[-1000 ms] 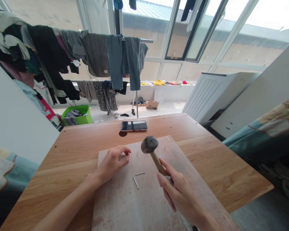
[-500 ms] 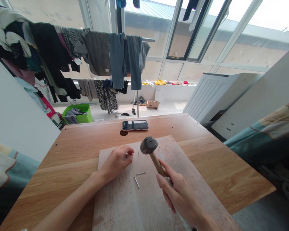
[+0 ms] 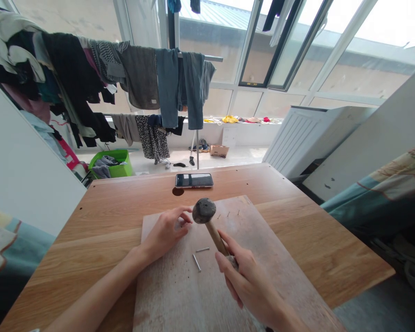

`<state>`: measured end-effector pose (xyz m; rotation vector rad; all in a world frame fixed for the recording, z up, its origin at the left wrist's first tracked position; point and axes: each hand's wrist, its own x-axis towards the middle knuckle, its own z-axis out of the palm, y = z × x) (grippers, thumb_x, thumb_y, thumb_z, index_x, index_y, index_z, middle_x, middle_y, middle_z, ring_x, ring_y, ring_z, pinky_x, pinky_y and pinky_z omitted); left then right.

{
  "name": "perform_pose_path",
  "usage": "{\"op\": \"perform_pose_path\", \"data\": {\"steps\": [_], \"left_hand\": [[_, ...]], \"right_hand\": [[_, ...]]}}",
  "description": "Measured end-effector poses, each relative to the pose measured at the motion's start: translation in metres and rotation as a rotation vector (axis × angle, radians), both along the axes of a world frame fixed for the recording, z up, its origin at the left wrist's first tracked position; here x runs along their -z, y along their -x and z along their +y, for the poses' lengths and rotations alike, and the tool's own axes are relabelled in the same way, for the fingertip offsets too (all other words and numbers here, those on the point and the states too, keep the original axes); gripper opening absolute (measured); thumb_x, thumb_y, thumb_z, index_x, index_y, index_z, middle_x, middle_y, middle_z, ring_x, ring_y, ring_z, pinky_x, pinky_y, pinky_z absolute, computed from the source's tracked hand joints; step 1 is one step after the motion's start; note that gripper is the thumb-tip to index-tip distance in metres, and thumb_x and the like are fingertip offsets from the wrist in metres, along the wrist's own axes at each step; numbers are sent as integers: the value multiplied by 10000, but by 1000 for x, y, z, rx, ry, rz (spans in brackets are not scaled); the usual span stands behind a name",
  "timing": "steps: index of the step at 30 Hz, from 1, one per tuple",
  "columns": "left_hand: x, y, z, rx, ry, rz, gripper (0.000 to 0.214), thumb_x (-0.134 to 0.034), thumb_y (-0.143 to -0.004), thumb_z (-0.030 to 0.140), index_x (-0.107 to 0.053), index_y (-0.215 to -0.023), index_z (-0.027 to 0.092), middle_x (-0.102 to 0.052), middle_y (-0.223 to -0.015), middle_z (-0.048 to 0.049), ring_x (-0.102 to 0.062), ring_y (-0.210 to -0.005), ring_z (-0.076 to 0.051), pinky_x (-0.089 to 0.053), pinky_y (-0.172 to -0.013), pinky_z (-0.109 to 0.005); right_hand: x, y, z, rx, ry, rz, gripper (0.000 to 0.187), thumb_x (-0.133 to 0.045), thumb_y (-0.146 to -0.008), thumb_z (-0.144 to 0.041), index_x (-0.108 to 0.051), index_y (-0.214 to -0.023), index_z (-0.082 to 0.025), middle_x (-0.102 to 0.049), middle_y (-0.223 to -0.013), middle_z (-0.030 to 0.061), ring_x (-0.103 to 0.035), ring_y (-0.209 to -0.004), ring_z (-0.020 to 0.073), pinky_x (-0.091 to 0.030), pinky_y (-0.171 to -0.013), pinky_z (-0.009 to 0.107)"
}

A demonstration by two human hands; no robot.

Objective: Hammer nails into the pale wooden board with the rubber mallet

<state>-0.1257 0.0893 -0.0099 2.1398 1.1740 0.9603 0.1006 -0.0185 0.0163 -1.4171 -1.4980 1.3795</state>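
Note:
My right hand is wrapped round the wooden handle of a hammer, its dark, rounded head raised over the board. On the far left part of the pale wooden board rests my left hand, fingers curled and thumb and fingertips close together. Whatever may be between those fingertips is too small to make out. Just right of the hammer head, several thin nails stand upright in the board. Two loose nails lie flat between my hands.
Under the board is a wooden table; a phone lies near its far edge beside a round hole. Beyond stand a green basket of clothes and a rack of hanging laundry. Curtains hang at both sides.
The hammer and my right hand have shifted left, so the head now covers a nail seen before beside my left fingertips. My left fingers have uncurled slightly; the hand stays in place.

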Motion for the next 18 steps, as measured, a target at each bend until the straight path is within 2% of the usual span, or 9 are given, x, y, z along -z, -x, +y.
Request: {"op": "perform_pose_path", "data": {"steps": [7,11,15,18], "left_hand": [[-1,1,1,0,-27,-7,311,-618,-787,81,-653,-1063,220,-752,-878,5,-709,-811,-174,-535,-820,-276],[-3,0,1,9,-7,-20,320,-592,-756,46,-635,-1027,210,-744,-886,-3,-697,-814,-179,-529,-802,-279],[0,0,1,27,-14,-27,296,-585,-774,38,-621,-1013,209,-724,-871,3,-683,-784,-166,-522,-773,-269],[2,1,1,14,-63,0,314,-621,-795,74,-611,-1077,212,-708,-904,-1,-678,-812,-173,-523,-789,-285]], "right_hand": [[-7,7,0,-59,3,-77,602,-476,-1006,-479,-443,-1528,-180,-510,-595,-70,-428,-358,75,-376,-352,173],[-6,8,-2,-39,4,-124,617,-497,-991,-513,-476,-1523,-200,-523,-530,-55,-483,-379,118,-424,-392,203],[-6,8,-1,-30,15,-100,615,-518,-980,-542,-508,-1503,-220,-461,-475,-78,-432,-337,109,-373,-351,192],[-6,7,1,-46,6,-60,601,-517,-985,-530,-504,-1494,-212,-449,-507,-91,-396,-325,81,-351,-336,174]]}}
